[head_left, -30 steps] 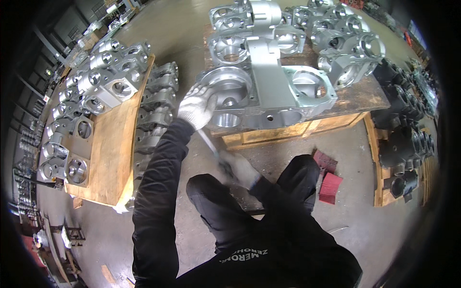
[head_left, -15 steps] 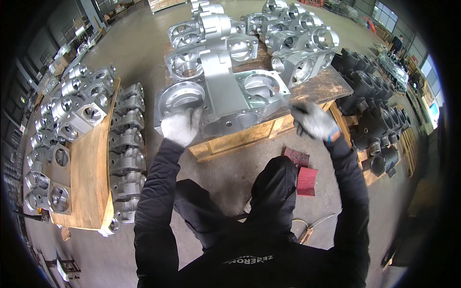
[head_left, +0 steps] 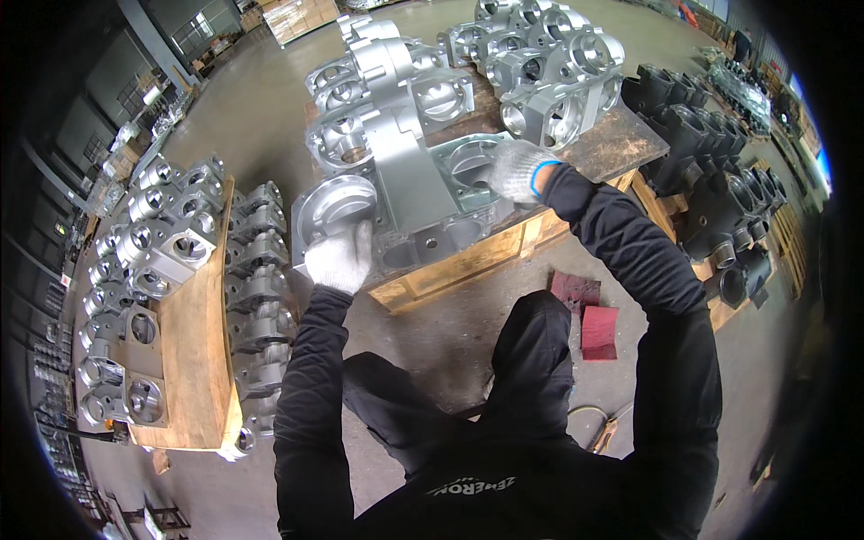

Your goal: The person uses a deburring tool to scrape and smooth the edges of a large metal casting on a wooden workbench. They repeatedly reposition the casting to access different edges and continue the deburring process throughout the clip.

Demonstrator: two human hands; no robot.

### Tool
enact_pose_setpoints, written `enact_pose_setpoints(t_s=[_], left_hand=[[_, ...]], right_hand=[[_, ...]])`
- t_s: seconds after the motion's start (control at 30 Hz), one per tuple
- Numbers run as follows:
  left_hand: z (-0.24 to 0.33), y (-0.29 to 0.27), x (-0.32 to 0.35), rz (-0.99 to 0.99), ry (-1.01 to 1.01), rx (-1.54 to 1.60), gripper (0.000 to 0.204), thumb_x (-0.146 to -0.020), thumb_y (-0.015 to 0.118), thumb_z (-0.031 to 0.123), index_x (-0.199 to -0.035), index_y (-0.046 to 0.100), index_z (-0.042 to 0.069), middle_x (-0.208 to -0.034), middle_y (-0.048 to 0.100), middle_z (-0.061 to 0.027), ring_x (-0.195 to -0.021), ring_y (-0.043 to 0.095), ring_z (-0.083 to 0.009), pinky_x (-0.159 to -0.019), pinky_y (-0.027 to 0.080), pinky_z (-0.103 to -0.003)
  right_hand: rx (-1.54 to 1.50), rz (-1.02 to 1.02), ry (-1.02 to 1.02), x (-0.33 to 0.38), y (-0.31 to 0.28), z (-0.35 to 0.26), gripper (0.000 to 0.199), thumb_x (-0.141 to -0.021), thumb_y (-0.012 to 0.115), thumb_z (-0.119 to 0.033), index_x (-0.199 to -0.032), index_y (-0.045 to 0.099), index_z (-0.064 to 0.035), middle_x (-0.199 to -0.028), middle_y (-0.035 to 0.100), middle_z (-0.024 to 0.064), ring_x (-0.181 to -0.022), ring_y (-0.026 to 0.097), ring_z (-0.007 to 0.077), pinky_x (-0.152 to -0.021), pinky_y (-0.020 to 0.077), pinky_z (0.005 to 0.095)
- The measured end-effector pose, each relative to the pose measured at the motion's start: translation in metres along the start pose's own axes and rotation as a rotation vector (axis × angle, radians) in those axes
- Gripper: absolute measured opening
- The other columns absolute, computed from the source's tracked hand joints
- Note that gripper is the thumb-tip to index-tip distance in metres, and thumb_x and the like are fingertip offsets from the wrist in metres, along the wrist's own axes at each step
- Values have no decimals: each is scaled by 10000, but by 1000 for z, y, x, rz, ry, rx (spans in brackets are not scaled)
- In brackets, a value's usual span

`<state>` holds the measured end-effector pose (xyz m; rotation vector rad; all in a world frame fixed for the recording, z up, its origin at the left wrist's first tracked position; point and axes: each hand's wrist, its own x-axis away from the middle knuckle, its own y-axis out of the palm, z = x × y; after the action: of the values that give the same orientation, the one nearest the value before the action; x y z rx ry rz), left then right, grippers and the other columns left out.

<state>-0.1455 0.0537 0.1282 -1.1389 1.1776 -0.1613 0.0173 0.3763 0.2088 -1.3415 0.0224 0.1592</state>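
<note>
Both gloved hands are gripping one big silver casting (head_left: 409,184) on the pallet (head_left: 468,261) — left hand (head_left: 339,259) clasping its near rim, right hand (head_left: 516,169) pressing its far end.

Grey concrete floor (head_left: 270,99); wooden pallets (head_left: 193,360) of metal castings; windows (head_left: 193,36) along the far wall.

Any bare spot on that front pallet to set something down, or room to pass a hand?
Bare wood on the front pallet only at its right corner, between the upright castings and the dark castings. Open concrete floor lies between it and the left pallet. Both gloved hands, left and right, rest on the big casting; that part is crowded.
</note>
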Motion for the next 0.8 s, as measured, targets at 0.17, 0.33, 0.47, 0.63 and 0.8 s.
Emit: enact_pose_setpoints(t_s=[0.17, 0.33, 0.47, 0.63, 0.8], left_hand=[[-1, -2, 3, -37, -3, 6, 388, -1015, 565, 338, -768, 725, 84, -610, 638, -200, -567, 659, -387, -579, 532, -474], [-3, -2, 3, -50, 34, 44, 397, -1025, 548, 336, -762, 718, 91, -609, 638, -188, -567, 656, -389, -582, 531, -479], [-3, -1, 2, -128, -18, -41, 410, -1035, 533, 331, -758, 715, 90, -608, 639, -181, -562, 652, -391, -583, 529, -481], [2, -6, 0, -59, 19, 44, 433, -1042, 504, 331, -738, 702, 96, -597, 633, -179, -547, 647, -387, -580, 530, -477], [2, -7, -1, -41, 13, 53, 457, -1047, 462, 346, -706, 671, 125, -570, 621, -164, -526, 637, -380, -576, 533, -474]], right_hand=[[-334, -145, 261, 24, -16, -3, 295, -864, 617, -227, -962, 763, 10, -949, 712, 298, -955, 715, 422, -866, 558, 489], [160, -296, -25, 25, -24, 26, 176, -747, 757, -148, -865, 770, -19, -875, 744, 191, -866, 754, 349, -777, 606, 424], [-6, -70, -146, 11, -13, 26, 177, -762, 732, -235, -788, 758, -61, -821, 726, 180, -794, 727, 360, -729, 586, 445], [-182, -10, 90, 10, 0, 5, 253, -834, 624, -251, -846, 768, -43, -893, 722, 251, -841, 719, 423, -774, 572, 475], [-458, -96, 262, 24, -14, 31, 298, -811, 614, -203, -943, 764, 19, -872, 718, 285, -874, 731, 409, -788, 577, 451]])
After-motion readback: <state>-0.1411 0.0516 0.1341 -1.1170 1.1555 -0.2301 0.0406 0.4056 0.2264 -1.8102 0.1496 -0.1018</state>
